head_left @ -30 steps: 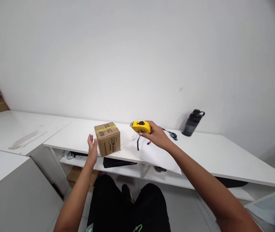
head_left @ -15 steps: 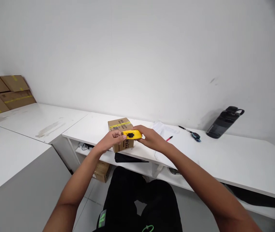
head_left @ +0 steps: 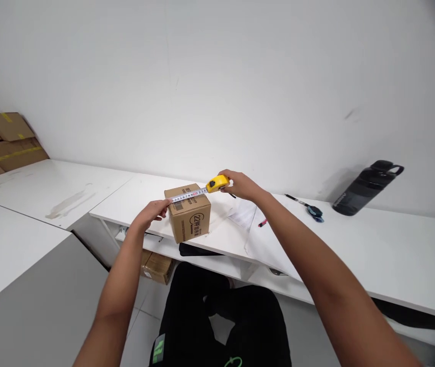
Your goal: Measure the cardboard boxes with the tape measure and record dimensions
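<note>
A small cardboard box (head_left: 190,224) with dark printing stands near the front edge of the white table. Across its top runs the pulled-out white blade of a yellow tape measure (head_left: 218,183). My right hand (head_left: 238,184) grips the tape measure's case just past the box's right edge. At the box's left edge my left hand (head_left: 154,211) pinches the end of the blade; its fingertips are partly hidden.
A dark bottle (head_left: 366,187) and a black strap-like item (head_left: 313,211) lie toward the right. A red pen (head_left: 262,223) rests by white papers (head_left: 242,214). Stacked cartons (head_left: 13,153) stand far left; another carton (head_left: 158,267) sits below the table.
The blade has been drawn out of the tape measure and laid over the box top. My right hand has moved up and away with the case, my left hand leftward.
</note>
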The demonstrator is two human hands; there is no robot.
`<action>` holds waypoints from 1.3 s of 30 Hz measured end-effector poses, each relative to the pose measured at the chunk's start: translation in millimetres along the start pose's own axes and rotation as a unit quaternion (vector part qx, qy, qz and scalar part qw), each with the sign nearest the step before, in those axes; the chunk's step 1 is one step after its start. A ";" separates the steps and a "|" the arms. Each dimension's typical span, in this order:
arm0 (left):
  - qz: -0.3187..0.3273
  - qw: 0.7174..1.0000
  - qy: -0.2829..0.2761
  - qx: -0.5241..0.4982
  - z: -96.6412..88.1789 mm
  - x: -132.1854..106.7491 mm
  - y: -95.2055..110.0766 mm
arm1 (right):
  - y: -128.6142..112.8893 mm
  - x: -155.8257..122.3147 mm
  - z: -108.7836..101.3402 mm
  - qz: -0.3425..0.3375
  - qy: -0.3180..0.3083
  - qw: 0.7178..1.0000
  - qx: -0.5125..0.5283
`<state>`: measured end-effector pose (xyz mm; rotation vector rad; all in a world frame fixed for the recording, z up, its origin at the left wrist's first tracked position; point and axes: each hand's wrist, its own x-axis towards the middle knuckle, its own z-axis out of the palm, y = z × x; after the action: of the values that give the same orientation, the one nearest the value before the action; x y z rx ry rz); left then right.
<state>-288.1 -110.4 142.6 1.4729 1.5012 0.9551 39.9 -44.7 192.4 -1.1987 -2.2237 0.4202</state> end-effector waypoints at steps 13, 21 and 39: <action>0.058 0.995 0.041 0.068 14.7 -25.0 33.0 | -8.5 8.2 31.0 -0.032 0.087 0.971 -0.222; 0.180 0.981 -0.006 0.075 59.4 -104.5 30.7 | -32.2 -151.1 60.2 -0.197 0.179 0.949 -0.171; 0.303 0.942 -0.143 0.037 267.2 16.9 37.8 | 112.6 -141.2 3.8 0.330 0.173 0.927 -0.039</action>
<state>-27.1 -98.0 73.2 2.0890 0.8881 0.9759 172.7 -101.1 83.7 -1.8967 -1.5103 0.3390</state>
